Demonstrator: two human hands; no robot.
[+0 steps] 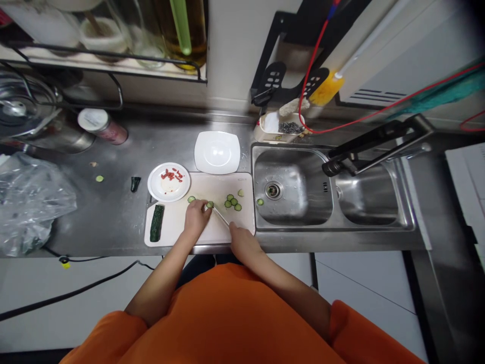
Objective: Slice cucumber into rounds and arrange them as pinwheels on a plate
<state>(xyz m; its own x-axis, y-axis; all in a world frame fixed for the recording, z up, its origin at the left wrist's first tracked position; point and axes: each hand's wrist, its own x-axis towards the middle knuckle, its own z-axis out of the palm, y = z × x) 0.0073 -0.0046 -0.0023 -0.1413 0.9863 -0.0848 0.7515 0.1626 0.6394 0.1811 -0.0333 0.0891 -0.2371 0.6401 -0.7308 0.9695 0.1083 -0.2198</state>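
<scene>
My left hand (196,218) is closed around a piece of cucumber (209,204) over the white cutting board (174,235); its pale green cut face shows, the rest is hidden by my fingers. In my right hand (244,243) is a knife (221,216), its thin blade pointing up and left to the cucumber in my left hand. Several cucumber slices (234,201) lie to the right on the board, and one slice (191,199) rests beside my left hand. A longer dark green cucumber length (156,223) lies at the board's left end.
A round plate with red pieces (154,188) overlaps the board's upper left corner. Behind stands a bare square plate (217,151). To the right is a double sink (293,212) with a black faucet (364,146). A plastic bag (34,197) and a cucumber end (135,183) lie left.
</scene>
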